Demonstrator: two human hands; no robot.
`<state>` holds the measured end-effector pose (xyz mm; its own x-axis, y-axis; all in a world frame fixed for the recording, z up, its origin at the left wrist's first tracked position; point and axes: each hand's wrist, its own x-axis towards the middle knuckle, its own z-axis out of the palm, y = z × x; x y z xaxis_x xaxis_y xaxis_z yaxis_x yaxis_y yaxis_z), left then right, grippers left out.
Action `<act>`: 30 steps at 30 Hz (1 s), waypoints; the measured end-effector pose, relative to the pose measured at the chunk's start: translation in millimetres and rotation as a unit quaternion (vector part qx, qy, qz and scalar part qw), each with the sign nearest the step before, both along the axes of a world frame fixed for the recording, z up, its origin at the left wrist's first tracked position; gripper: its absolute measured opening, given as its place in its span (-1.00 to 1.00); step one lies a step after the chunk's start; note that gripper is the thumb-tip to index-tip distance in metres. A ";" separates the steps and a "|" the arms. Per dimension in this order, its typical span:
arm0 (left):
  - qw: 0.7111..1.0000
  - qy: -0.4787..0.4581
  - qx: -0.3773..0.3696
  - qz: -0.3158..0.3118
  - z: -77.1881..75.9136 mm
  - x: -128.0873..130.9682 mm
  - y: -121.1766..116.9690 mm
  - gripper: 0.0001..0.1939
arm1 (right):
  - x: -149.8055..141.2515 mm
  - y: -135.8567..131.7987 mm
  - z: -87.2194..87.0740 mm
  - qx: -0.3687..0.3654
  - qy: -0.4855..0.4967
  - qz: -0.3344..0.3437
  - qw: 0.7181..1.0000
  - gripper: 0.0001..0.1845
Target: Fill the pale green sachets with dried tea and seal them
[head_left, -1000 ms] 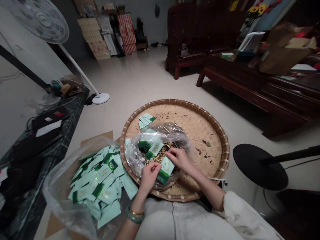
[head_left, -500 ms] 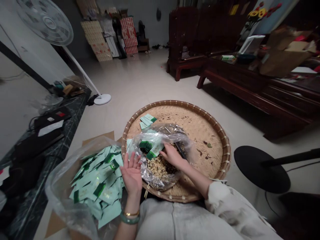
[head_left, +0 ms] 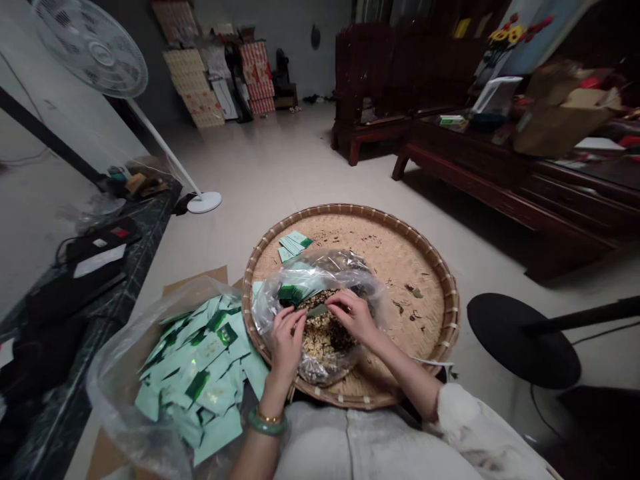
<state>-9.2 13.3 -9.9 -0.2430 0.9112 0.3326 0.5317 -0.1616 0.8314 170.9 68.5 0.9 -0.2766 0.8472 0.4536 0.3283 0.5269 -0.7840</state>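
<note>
Two pinches, I think — left hand (head_left: 287,343) and right hand (head_left: 357,320) grip one sachet (head_left: 317,311) endwise; bag (head_left: 320,371) below fingertips — likely catches spills.

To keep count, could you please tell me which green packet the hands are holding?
The single packet pinched between left hand and right hand, above the round tray; the other packets lie unheld.

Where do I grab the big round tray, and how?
I'd hold the round tray by its raised rim, coming from left and right together: it's wide, the rim stands up all around, and a plastic bag sits inside.
</note>
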 end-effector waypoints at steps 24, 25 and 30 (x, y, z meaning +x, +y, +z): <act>0.970 -0.211 -0.118 0.006 13.6 25.9 -12.8 -0.76 | 2.8 -19.9 12.3 0.208 -0.038 -0.013 0.977 -0.47; 0.967 -0.225 -0.123 0.005 14.3 26.3 -13.0 -0.76 | 3.3 -19.7 10.5 0.211 -0.042 -0.013 0.976 -0.46; 0.944 -0.293 -0.150 0.006 16.5 27.6 -14.0 -0.75 | 5.8 -18.7 0.6 0.209 -0.046 0.000 0.977 -0.45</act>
